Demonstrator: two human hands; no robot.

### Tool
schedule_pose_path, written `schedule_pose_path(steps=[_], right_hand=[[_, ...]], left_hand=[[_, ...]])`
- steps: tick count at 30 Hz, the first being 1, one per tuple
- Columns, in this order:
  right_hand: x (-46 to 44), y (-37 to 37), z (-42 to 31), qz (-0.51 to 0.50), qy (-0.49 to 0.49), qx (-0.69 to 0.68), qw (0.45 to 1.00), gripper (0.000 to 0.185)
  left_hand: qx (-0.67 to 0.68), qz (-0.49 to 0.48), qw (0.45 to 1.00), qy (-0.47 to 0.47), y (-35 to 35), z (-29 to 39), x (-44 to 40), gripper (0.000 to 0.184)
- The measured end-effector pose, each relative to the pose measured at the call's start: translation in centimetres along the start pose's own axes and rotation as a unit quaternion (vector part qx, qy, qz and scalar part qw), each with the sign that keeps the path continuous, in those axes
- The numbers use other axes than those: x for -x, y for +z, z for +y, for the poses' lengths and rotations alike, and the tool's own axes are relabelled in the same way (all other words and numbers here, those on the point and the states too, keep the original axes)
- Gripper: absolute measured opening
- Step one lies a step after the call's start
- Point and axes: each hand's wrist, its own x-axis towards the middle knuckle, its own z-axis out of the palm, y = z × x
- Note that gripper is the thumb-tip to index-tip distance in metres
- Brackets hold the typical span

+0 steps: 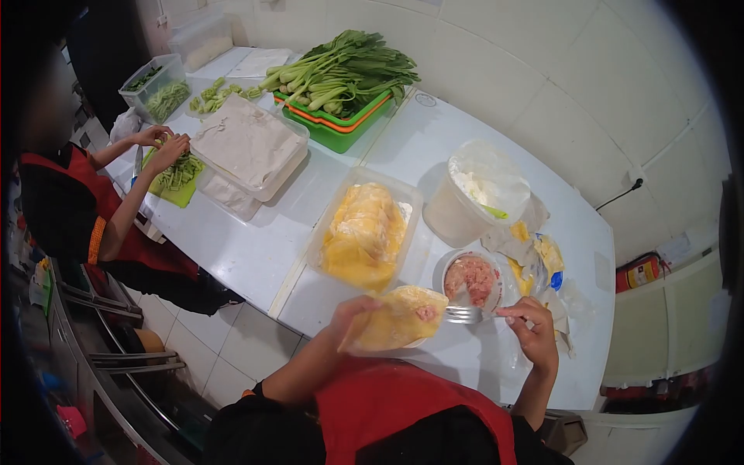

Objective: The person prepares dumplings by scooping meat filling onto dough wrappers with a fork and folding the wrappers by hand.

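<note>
Far left of frame, a co-worker's hands (159,143) are at chopped greens (177,172) on a green board (180,197); grip unclear. Then a paper-topped tub (244,139), no writing seen, and a green basket (333,139) piled with leafy greens (349,70), upper middle. Lower centre, at the bench (240,263) edge: the person's left hand (347,319) is closed on a yellow wrapper (391,318), tilted, one sheet or several, can't tell; a dab of meat (426,312) sits near its right end. More yellow sheets (360,240) lie in the clear tub just above. Small oval mark (425,99) on the bench, top centre, too small to read. Fork (465,314) tines are right by the wrapper's edge, so step in hand is probably dosing filling onto it; next move likely calls for a levelled sheet and controlled tines. Minced meat (471,279) in a round bowl just above the fork; white bucket (449,213) behind. Right hand (531,329) grips the fork handle. Right of that, torn packaging (542,256) with a blue patch, print not legible. Far right, a fire extinguisher (642,273), yellowish label, unreadable.
</note>
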Motion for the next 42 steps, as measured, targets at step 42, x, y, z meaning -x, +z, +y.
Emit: schedule_pose_path(steps=[42], right_hand=[[-5.4, 11.5, -3.3, -0.148, 0.119, 0.048, 0.981, 0.028]], left_hand=[[-0.325, 0.131, 0.929, 0.118, -0.7, -1.0, -1.1, 0.060]])
